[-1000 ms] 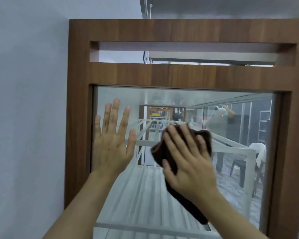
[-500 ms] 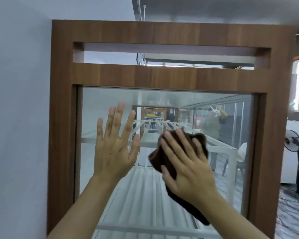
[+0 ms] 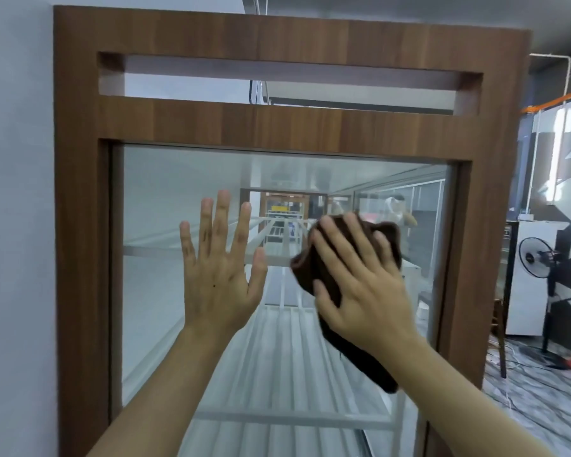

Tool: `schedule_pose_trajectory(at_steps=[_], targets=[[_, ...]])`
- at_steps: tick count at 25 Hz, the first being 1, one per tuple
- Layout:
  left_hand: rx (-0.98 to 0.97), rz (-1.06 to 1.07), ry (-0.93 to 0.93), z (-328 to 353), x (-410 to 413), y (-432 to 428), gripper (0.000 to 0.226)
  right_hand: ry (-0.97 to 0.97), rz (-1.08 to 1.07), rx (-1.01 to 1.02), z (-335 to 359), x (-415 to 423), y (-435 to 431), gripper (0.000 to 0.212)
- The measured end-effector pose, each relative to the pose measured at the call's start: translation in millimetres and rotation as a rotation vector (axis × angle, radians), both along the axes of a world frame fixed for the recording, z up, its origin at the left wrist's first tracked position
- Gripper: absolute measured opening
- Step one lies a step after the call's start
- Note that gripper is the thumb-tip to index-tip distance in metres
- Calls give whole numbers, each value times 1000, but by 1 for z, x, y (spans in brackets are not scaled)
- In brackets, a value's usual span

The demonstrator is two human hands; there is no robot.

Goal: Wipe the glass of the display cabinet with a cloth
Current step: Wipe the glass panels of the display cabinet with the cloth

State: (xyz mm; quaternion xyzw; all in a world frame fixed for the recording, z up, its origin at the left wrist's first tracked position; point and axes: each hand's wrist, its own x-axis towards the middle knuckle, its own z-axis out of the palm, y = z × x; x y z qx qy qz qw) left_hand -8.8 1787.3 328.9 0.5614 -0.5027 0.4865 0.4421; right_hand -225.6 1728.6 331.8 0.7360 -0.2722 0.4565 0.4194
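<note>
Dark brown cloth (image 3: 305,272): bunched against the glass (image 3: 165,199), right of centre in the upper part of the pane, with a tail hanging below the wrist. Soft, light, limp; judged best driven under a flat palm, not pinched. Right hand (image 3: 360,285) lies on it, fingers straight and spread, pressing, not curled round it. Left hand (image 3: 221,275) just beside, flat on bare glass, fingers apart, holding nothing. Glass: rigid, slick, breakable; moderate pressure advised. Wooden frame (image 3: 80,225) surrounds the pane; standing fan (image 3: 538,258) off right.
</note>
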Motion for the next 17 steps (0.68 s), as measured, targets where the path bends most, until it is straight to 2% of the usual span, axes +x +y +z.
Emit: schedule_pose_trajectory(at_steps=[3,6,7,10,12,17], targets=[[4,18,-10,2,-10,-3,65,-162,-29,20,29,-37,-13,68],[16,-6,-56,3,-26,-7,64,-298,-13,52,60,-17,-6,68],[13,-11,-67,3,-32,-9,64,-260,11,52,58,-8,-3,69],[-14,-7,-41,3,-42,-13,64,15,27,18,15,-17,-6,70],[-15,-10,-36,3,-44,-14,64,55,2,10,-6,-44,-11,69],[11,-46,-92,2,-60,-17,63,-324,5,78,44,-35,-11,66]])
